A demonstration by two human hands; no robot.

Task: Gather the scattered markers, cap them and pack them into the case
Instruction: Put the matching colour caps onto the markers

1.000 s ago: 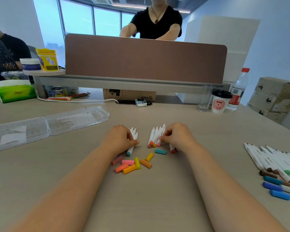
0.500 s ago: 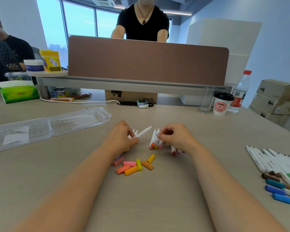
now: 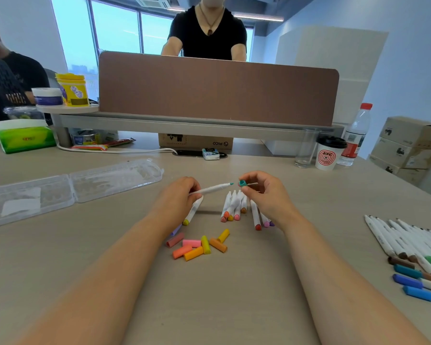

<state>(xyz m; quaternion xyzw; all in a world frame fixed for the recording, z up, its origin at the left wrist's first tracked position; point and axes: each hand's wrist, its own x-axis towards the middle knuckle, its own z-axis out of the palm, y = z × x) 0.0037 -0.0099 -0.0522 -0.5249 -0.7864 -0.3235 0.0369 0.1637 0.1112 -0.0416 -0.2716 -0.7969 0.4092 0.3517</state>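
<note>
Our left hand (image 3: 177, 200) has its fingers clamped on a white marker (image 3: 213, 189), whose teal tip points right and stops just short of the teal cap (image 3: 242, 183) pinched in the fingers of our right hand (image 3: 266, 195). We hold both above the tabletop (image 3: 209, 295). Under them lie uncapped markers (image 3: 234, 205), with loose caps (image 3: 197, 245) nearer us. The clear case (image 3: 72, 185) lies open at far left, and more markers (image 3: 396, 235) line the right edge.

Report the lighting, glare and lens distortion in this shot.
Head view: windows blow out pale, backlighting the room; head view again, whitish sheen on the clear case; wide-angle lens in the head view bows the brown divider; marker and teal cap look sharp, the marker's soft shadow on the table.
</note>
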